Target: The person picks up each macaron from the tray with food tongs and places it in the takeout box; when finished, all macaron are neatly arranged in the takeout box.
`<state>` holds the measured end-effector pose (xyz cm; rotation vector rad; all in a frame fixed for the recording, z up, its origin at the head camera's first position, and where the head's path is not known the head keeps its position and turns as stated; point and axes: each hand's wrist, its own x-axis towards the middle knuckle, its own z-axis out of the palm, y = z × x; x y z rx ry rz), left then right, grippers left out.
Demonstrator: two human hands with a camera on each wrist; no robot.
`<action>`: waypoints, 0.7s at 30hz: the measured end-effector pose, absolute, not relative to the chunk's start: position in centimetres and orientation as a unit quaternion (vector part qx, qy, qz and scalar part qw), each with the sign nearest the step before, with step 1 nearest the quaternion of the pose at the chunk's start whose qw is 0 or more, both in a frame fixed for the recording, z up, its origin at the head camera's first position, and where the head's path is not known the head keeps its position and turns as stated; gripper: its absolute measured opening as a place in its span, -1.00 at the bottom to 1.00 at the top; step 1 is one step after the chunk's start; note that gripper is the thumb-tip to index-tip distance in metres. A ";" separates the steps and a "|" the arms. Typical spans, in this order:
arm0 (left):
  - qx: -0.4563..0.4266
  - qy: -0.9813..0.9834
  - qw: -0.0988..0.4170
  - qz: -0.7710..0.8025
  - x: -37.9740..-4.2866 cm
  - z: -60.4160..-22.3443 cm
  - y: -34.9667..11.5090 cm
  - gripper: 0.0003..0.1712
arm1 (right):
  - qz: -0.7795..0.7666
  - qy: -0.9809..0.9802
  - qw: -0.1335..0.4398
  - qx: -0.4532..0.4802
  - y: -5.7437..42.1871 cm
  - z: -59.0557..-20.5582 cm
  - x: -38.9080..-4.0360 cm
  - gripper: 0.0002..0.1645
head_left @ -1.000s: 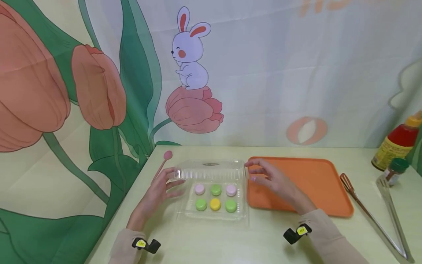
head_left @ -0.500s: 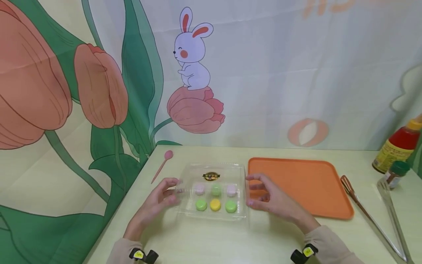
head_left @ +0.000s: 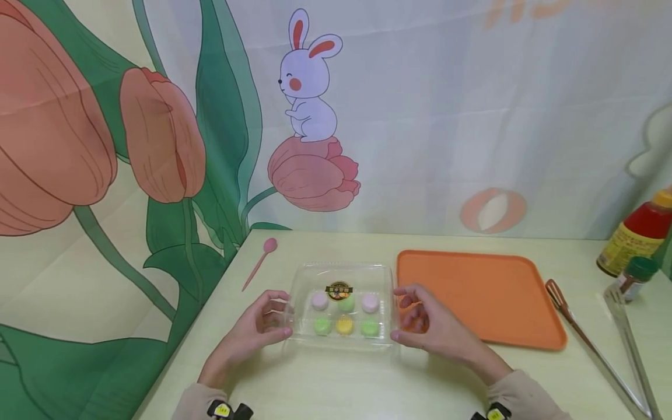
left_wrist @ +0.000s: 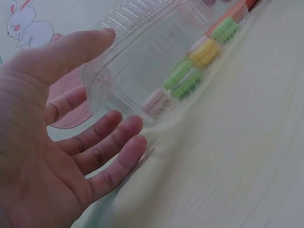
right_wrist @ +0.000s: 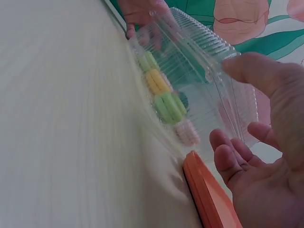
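A clear plastic clamshell box [head_left: 299, 274] lies on the table with its lid down, a dark and gold label [head_left: 339, 290] on top. Through the plastic show several macarons [head_left: 344, 325] in pink, green and yellow. At the box's left side is my left hand [head_left: 254, 326], fingers loosely bent and thumb at the front corner. My right hand [head_left: 438, 321] mirrors it on the right side, its thumb close to the front corner and index finger near the back one. In both wrist views the thumb [left_wrist: 102, 40] tips overlap the lid's edge, with the other fingers spread apart.
Beside the box on the right is an orange tray [head_left: 472, 291], partly behind my right hand. Metal tongs [head_left: 593, 350] lie right of it, near a green-capped jar [head_left: 632, 279] and a red sauce bottle [head_left: 635, 233]. A pink spoon [head_left: 261, 262] lies back left.
The lid has swung down from raised to lying over the macarons. Both hands have come forward and lower along the box's sides, thumbs now near its front corners.
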<state>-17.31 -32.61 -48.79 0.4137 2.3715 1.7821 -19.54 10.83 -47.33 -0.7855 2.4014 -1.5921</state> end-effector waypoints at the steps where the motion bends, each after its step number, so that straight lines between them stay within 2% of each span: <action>1: 0.141 0.788 0.076 0.594 -17.3 -48.8 -32.7 -0.24 | -0.536 0.797 0.078 -0.266 10.8 -47.3 -19.5 -0.09; 11: 0.176 0.764 0.097 0.613 -16.5 -49.1 -33.1 -0.26 | -0.650 0.696 0.164 -0.259 10.2 -48.6 -18.1 -0.14; 21: 0.175 0.740 0.072 0.646 -16.1 -49.3 -32.2 -0.26 | -0.665 0.698 0.139 -0.226 9.0 -48.9 -17.4 -0.19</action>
